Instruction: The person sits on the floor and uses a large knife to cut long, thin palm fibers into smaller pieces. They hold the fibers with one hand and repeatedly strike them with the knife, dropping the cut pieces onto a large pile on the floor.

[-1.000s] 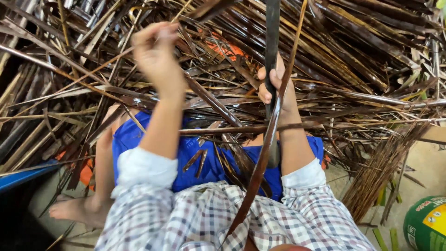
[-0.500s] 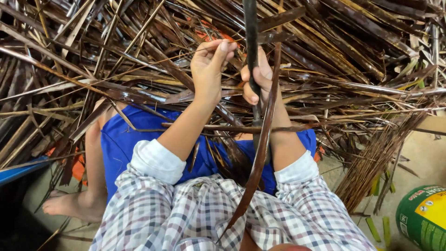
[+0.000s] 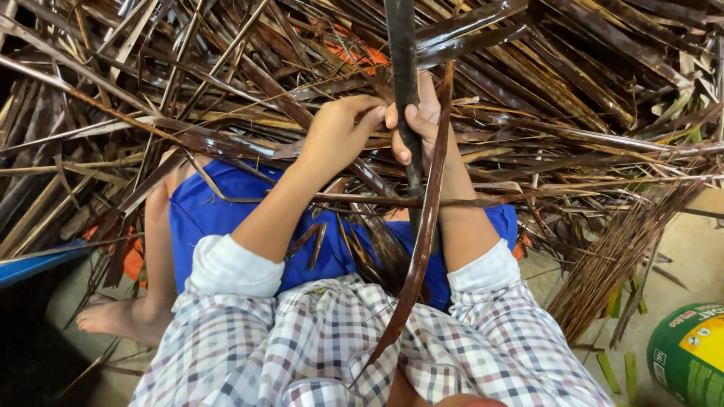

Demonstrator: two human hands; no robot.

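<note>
Right hand grips a dark, flat blade. Left hand, fingers curled, pinches a long, glossy brown leaf strip beside it.

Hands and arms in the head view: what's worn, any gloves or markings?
Both hands bare: left hand, right hand. No gloves, rings, watch or markings visible. Forearms bare; checked shirt sleeves in white, grey and maroon, rolled up with plain white cuffs showing.
</note>
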